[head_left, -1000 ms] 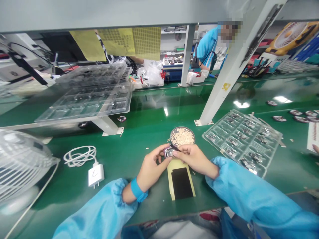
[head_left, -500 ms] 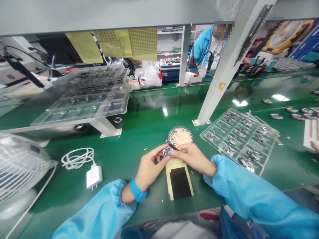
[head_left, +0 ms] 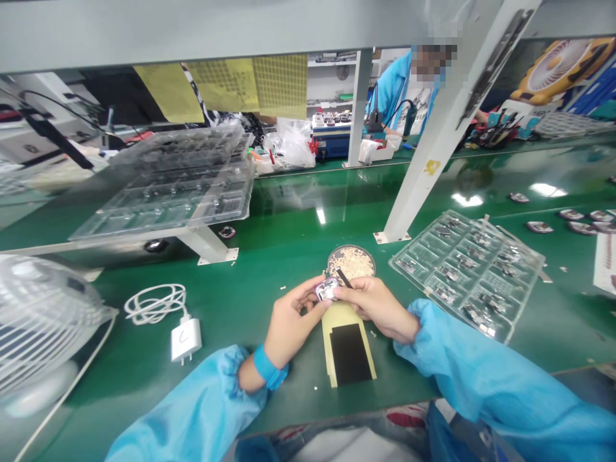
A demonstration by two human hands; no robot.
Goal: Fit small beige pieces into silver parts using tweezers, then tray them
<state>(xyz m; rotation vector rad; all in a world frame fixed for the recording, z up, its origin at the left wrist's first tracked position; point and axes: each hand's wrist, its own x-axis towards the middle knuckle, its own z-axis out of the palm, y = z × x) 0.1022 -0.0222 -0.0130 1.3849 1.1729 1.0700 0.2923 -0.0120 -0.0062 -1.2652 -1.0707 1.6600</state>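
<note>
My left hand (head_left: 292, 324), with a blue band at its wrist, pinches a small rounded electronic housing (head_left: 326, 289) by its edge. The housing has a purplish rim and silvery parts inside. On its right side, my right hand (head_left: 378, 305) is closed, with the thumb against the housing. A thin dark strip (head_left: 343, 277) sticks up from the right fingers; its kind is not clear. Just below the hands lies a yellow sheet (head_left: 331, 321) bearing a black rectangular sheet (head_left: 353, 355). Behind the hands stands a round dish (head_left: 351, 262) of small pale pieces.
To the right lies a clear compartment tray (head_left: 402, 263) with electronic parts. A white charger (head_left: 185, 340) with coiled cable and a white fan (head_left: 43, 327) are on the left. Stacked clear trays (head_left: 168, 186) rest on a raised shelf. A slanted post (head_left: 418, 154) rises ahead; a person works beyond.
The housing has been tilted so more of its silvery inside faces up. The dark strip now stands apart from it at a steeper angle. The view has shifted slightly.
</note>
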